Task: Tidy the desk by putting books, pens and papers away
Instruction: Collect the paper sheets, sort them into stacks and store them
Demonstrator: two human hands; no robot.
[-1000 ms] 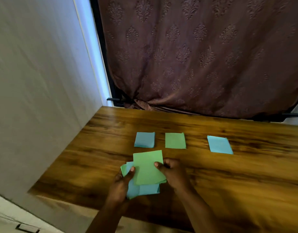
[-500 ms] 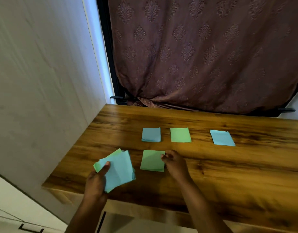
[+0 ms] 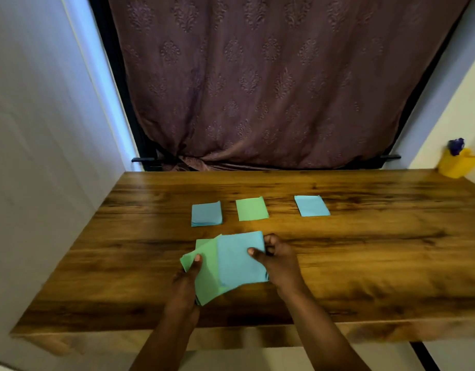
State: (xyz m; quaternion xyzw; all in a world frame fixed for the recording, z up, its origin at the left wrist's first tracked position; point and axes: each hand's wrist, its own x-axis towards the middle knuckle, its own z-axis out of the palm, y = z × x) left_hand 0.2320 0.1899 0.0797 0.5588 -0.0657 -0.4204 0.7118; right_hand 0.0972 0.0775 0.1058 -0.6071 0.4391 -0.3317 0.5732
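1. Hands: left hand (image 3: 186,279) grips the fanned paper stack (image 3: 225,279) from below, thumb on the green sheets (image 3: 207,274). Right hand (image 3: 280,263) pinches the right edge of the top blue sheet (image 3: 241,261).
2. The stack sits between the hands, low over the counter (image 3: 378,263); can't tell if it touches.
3. Beyond the hands, flat on the counter: blue sheet (image 3: 206,214) ahead of the left, green sheet (image 3: 252,209) ahead of the right, light-blue sheet (image 3: 311,206) out past the right.
4. Likely step: peel the top blue sheet off for sorting.
5. Do it well: clamp the left thumb, slide the sheet sideways, and check that only one sheet comes.
6. Risk: the loose fan may slip, so square it first.
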